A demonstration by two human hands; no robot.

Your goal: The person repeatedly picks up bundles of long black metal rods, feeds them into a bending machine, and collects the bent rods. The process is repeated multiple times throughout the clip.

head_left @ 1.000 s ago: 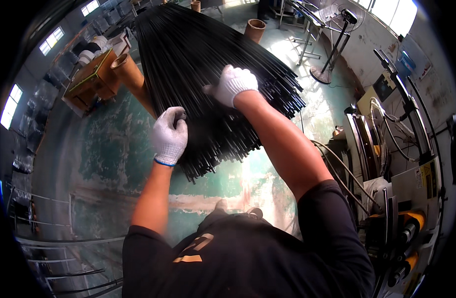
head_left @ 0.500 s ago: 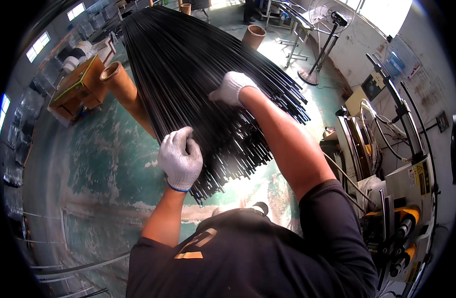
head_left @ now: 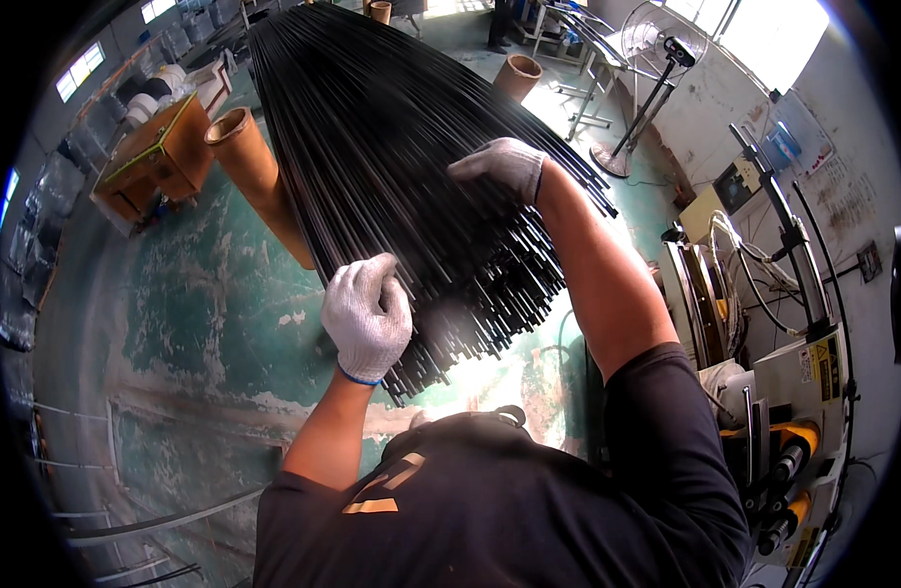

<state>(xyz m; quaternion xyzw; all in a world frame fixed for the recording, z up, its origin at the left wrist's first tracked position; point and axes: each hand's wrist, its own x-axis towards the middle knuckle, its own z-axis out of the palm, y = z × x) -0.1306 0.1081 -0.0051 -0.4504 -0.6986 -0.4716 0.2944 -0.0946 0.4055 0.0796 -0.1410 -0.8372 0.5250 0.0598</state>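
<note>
A long, wide bundle of thin black rods point(head_left: 372, 127) stretches away from me, its uneven near ends fanned out in front of my body. At the bundle's near left edge is my left hand point(head_left: 368, 318), in a white knit glove. Its fingers are curled in against the rods, and whatever lies inside them is hidden. My right hand point(head_left: 504, 169), gloved the same way, reaches across the top of the bundle towards its right side. The fingers there are stretched out to the left, low over the rods; whether they touch is unclear.
Upright brown tubes point(head_left: 245, 167) flank the bundle on the left, with another tube point(head_left: 517, 76) at its far right. A wooden desk point(head_left: 156, 157) stands farther left. On the right are a standing fan point(head_left: 647, 98) and a machine with cables point(head_left: 813, 363). Someone's dark-clothed legs point(head_left: 500, 24) show far back.
My right hand has shifted right over the rods, and its fingers have straightened out. My left hand keeps its curled shape at the left edge. The view has shifted slightly.
</note>
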